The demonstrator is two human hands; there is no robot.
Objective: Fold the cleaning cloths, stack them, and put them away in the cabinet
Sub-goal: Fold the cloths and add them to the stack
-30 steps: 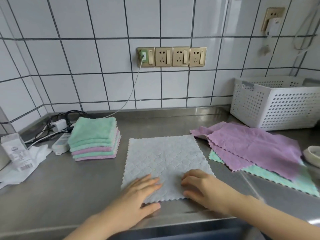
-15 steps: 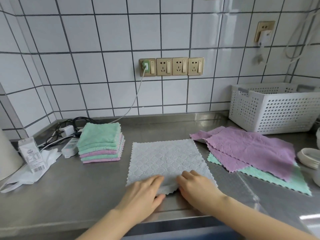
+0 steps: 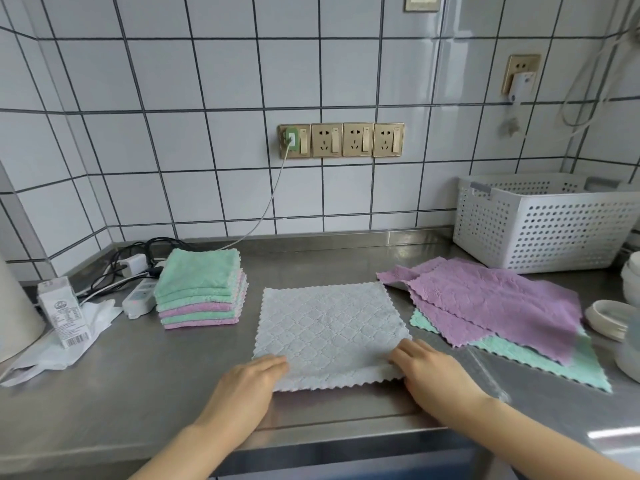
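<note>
Both forearms cut off by the bottom edge. Left hand at the near left corner of the pale grey cloth, fingers fairly straight and lying over the scalloped edge; thumb hidden, so cannot tell whether the corner is pinched. Right hand at the near right corner, fingers bent with the tips tucked at the cloth's edge; grip underneath not visible either. Grey cloth spread flat, unfolded, in the middle of the steel counter, near the front edge.

Left of it, one stack of folded cloths: green and pink layers, exact count hard to read from the edges. Right of it, loose unfolded cloths overlapping: at least two purple cloths on top, a third purple corner possibly showing at the far left, and one green cloth mostly hidden beneath them.

One white perforated basket at the back right, contents not visible. White dishes at the right edge, partly cut off, number unclear. At far left, one small carton, a crumpled white plastic bag, one power strip amid tangled cables. Four wall sockets in a row, one with a charger plugged in.
</note>
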